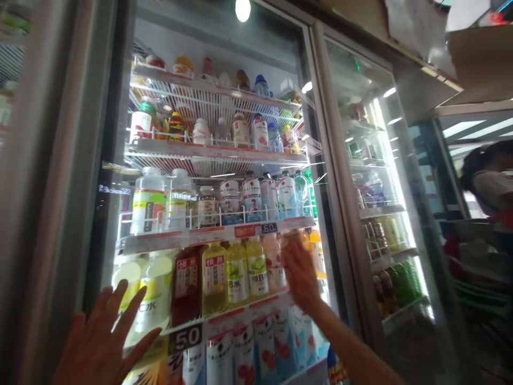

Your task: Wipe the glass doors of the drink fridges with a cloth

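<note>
My left hand (106,337) is open at the lower left, its fingers spread in front of the glass door (224,32) of a drinks fridge. Whether the palm touches the pane, I cannot tell. My right hand (300,272) is raised at the door's right half, blurred by motion. Its fingers seem to press a small pale brown thing (292,236) to the glass, too smeared to name. Behind the pane, yellow drink bottles (236,270) and a dark red bottle (187,283) stand on a shelf between my hands.
Wire shelves (224,155) of bottles rise behind the door, with cartons (244,350) at the bottom. A metal frame (340,214) divides it from a second glass door (377,187) on the right. Another person (491,182) is at the far right.
</note>
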The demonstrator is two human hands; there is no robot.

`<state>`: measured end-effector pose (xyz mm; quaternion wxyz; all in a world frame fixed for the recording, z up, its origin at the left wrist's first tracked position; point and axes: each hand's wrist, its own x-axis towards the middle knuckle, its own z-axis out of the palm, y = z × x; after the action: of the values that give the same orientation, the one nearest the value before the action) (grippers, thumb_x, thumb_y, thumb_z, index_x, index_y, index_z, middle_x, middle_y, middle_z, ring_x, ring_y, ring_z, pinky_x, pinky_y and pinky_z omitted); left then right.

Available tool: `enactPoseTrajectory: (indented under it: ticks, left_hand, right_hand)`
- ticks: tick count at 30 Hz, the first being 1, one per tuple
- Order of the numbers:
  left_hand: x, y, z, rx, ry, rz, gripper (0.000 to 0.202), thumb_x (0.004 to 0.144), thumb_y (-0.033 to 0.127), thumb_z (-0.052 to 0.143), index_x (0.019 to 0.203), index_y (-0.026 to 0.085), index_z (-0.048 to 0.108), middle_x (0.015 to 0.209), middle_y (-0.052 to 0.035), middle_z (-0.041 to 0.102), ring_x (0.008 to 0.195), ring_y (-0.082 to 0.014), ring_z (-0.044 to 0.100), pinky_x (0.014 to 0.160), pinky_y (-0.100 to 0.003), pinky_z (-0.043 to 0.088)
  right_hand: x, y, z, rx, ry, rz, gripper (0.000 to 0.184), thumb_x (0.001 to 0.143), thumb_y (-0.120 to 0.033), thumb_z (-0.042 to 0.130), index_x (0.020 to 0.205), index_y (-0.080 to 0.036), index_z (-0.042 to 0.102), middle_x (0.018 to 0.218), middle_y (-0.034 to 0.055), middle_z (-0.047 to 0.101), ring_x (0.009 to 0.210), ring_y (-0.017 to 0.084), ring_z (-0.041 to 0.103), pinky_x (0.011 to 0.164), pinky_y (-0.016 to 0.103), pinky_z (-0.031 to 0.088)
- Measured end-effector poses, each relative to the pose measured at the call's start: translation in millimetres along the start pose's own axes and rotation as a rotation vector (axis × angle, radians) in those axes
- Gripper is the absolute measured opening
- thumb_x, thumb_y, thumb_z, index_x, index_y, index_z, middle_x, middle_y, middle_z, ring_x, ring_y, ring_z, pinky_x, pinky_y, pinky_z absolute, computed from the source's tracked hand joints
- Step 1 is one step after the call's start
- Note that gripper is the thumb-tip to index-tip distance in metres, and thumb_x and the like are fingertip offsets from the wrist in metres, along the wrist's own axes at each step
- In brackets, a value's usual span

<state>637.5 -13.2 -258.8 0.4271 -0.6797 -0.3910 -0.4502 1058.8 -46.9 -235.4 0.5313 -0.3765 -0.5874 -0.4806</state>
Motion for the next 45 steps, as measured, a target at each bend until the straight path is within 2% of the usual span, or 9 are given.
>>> enactPoseTrajectory:
  ticks: [4,9,14,19,25,30,35,42,45]
  left_hand:
    - [-11.4,15.9,-1.8,0.051,0.035,0.027,0.062,0.089,0.051,0.027,0.144,0.03,0.008,0.154,-0.0002,0.003,0.136,-0.0381,0.02,0.105,-0.065,0.022]
    - [-29.0,39.7,-5.9,0.116,0.019,0.005,0.06,0.09,0.05,0.027,0.136,0.012,0.034,0.149,-0.0145,0.023,0.136,-0.0387,0.021,0.103,-0.062,0.027]
    - [-29.5,42.3,-1.6,0.136,0.046,0.002,0.068,0.087,0.06,0.022,0.135,0.015,0.039,0.146,-0.0172,0.03,0.136,-0.036,0.022,0.101,-0.062,0.03]
    - [-60.7,29.7,0.2,0.166,0.044,0.094,0.068,0.084,0.061,0.032,0.138,0.02,0.035,0.148,-0.0133,0.028,0.135,-0.0327,0.027,0.102,-0.055,0.033]
    - [-126.9,33.1,4.7,0.21,0.078,0.136,0.072,0.086,0.057,0.034,0.144,0.021,0.013,0.149,-0.0109,0.027,0.137,-0.0271,0.024,0.103,-0.043,0.035]
    - [-147.7,49.0,4.9,0.235,0.069,0.082,0.069,0.088,0.05,0.035,0.144,0.016,0.014,0.147,-0.0125,0.031,0.138,-0.0249,0.021,0.103,-0.041,0.037]
    - [-196.8,62.9,-4.6,0.34,0.028,0.114,0.071,0.081,0.045,0.049,0.139,0.009,0.029,0.144,-0.0149,0.035,0.139,-0.0255,0.019,0.098,-0.037,0.042]
    - [-277.3,36.8,-48.5,0.313,-0.03,0.44,0.045,0.078,0.027,0.048,0.121,0.018,0.054,0.128,-0.0048,0.056,0.139,-0.0197,0.021,0.117,-0.042,0.007]
    - [-264.8,28.4,-48.2,0.229,0.024,0.351,0.055,0.079,0.023,0.046,0.133,0.013,0.041,0.135,-0.0095,0.049,0.138,-0.0196,0.022,0.116,-0.04,0.01]
  right_hand:
    - [6.2,4.6,6.1,-0.078,0.264,0.183,0.049,0.09,-0.017,0.029,0.139,-0.019,0.037,0.147,0.0093,0.032,0.137,0.026,0.025,0.106,0.054,0.029]
    - [-35.1,-38.3,15.8,0.016,-0.008,-0.203,0.044,0.087,-0.021,0.038,0.128,-0.026,0.051,0.143,0.0011,0.04,0.137,0.021,0.026,0.11,0.043,0.028]
    - [-55.7,-52.9,15.6,-0.073,0.294,0.209,0.048,0.088,-0.017,0.031,0.134,-0.018,0.045,0.143,0.0098,0.038,0.137,0.025,0.026,0.106,0.052,0.029]
    - [-64.2,-120.6,31.5,0.091,-0.079,-0.341,0.05,0.085,-0.02,0.039,0.135,-0.025,0.043,0.145,0.0008,0.036,0.139,0.02,0.017,0.11,0.041,0.025]
    - [-53.6,-135.5,41.6,0.021,0.165,0.11,0.046,0.088,-0.017,0.035,0.132,-0.018,0.046,0.144,0.0104,0.037,0.139,0.025,0.019,0.108,0.049,0.022]
    - [-37.3,-223.0,61.2,0.217,-0.168,-0.528,0.042,0.088,-0.021,0.041,0.129,-0.025,0.049,0.143,0.0002,0.04,0.139,0.02,0.017,0.111,0.04,0.018]
    - [0.7,-269.6,75.3,0.219,-0.212,-0.301,0.047,0.086,-0.017,0.044,0.132,-0.019,0.046,0.147,0.0047,0.033,0.139,0.027,0.015,0.111,0.049,0.014]
    - [-135.1,-283.4,54.7,0.38,-0.387,-0.802,0.044,0.091,-0.03,0.041,0.134,-0.021,0.043,0.145,-0.0011,0.037,0.138,0.018,0.019,0.112,0.034,0.015]
    - [-121.7,-268.0,44.6,0.298,-0.367,-0.625,0.046,0.09,-0.025,0.042,0.135,-0.022,0.041,0.146,0.0002,0.035,0.138,0.018,0.017,0.111,0.037,0.016]
